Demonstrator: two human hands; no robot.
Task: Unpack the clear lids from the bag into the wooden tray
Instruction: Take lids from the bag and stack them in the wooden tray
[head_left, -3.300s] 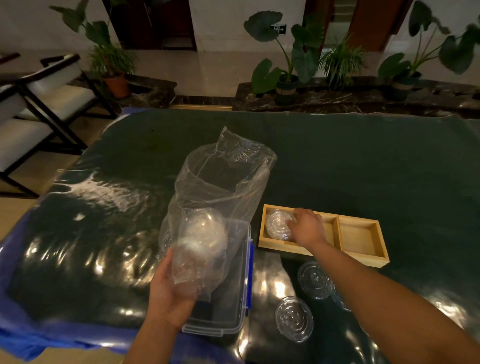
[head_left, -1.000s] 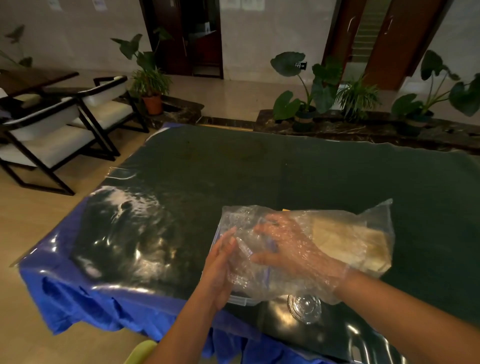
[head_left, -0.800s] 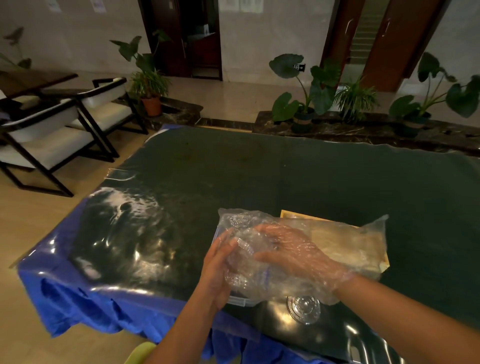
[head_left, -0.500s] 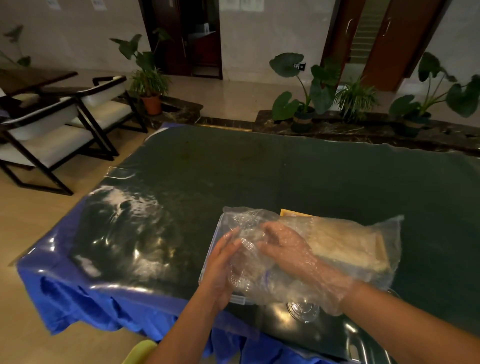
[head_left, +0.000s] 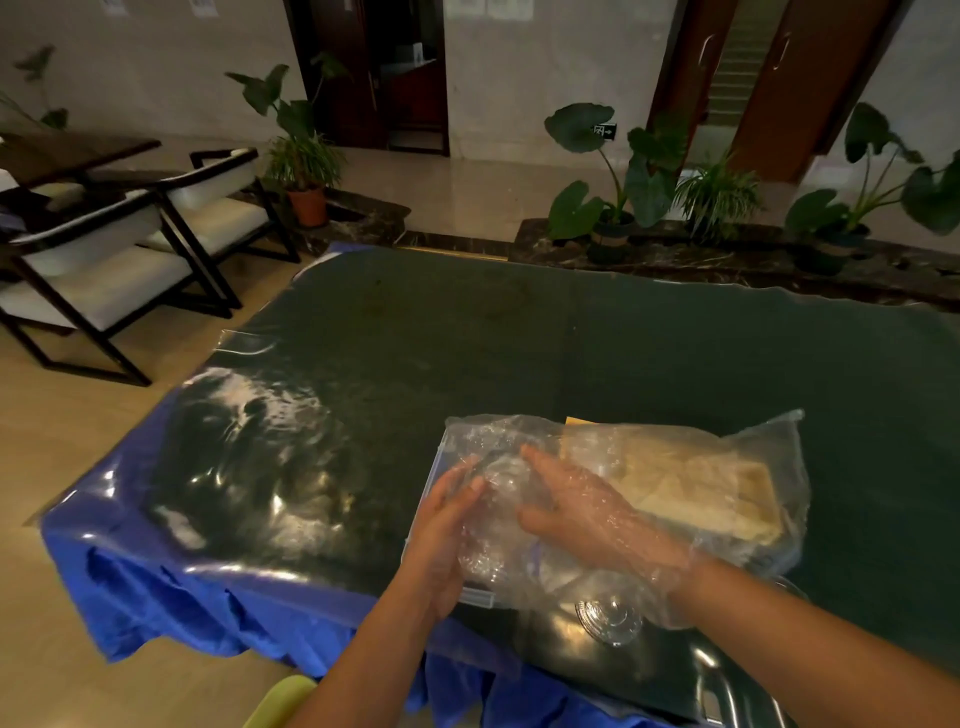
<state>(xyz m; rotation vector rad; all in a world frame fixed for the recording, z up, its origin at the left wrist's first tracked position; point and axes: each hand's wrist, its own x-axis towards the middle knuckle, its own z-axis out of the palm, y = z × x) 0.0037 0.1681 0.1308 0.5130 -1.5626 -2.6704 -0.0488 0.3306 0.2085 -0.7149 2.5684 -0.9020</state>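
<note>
A clear plastic bag (head_left: 675, 457) lies on its side across the table. It covers the wooden tray (head_left: 701, 488), which shows through the film. Several clear lids (head_left: 493, 525) bunch at the bag's left end. My left hand (head_left: 441, 525) grips that end from outside, its fingers curled round the film and the lids. My right hand (head_left: 587, 514) is inside the bag up to the wrist. Its fingers stretch toward the lids and the thumb is spread below. One loose clear lid (head_left: 609, 618) sits on the table in front of the bag.
A clear plastic box (head_left: 428, 499) lies under the bag's left end. The table (head_left: 467, 338) has a dark green cover over a blue cloth (head_left: 208, 597), its near edge close to my arms. Chairs (head_left: 104, 270) stand at the left and potted plants (head_left: 613, 208) beyond the table.
My right hand left the tray and went into the bag, which now lies sideways over the tray. In the last half second it pushed slightly further toward the lids.
</note>
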